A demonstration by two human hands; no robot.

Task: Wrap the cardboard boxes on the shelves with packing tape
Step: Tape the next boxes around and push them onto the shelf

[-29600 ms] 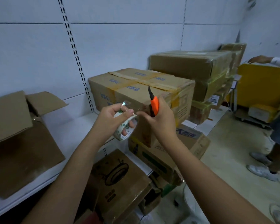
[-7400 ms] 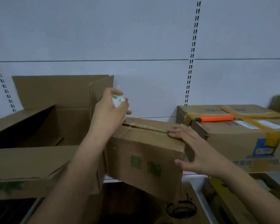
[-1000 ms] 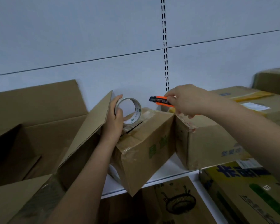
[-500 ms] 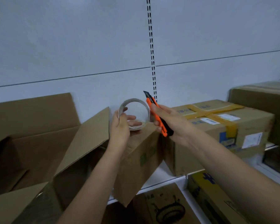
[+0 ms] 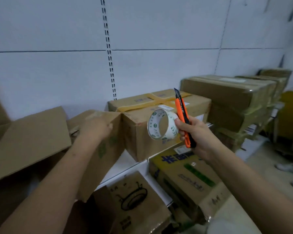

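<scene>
The fingers (image 5: 180, 125) of the right hand (image 5: 195, 135) now curl round both the tape roll (image 5: 161, 124) and the orange knife (image 5: 183, 118), blade up; half a second ago the left hand held the roll. Freed, the left hand (image 5: 96, 126) rests blurred on the small box (image 5: 100, 149) tilted off the shelf edge (image 5: 125, 168), its fingers' spread unclear. Likely this box is done. Beyond stands the yellow-taped box (image 5: 159, 114), then the wrapped stack (image 5: 235, 98).
</scene>
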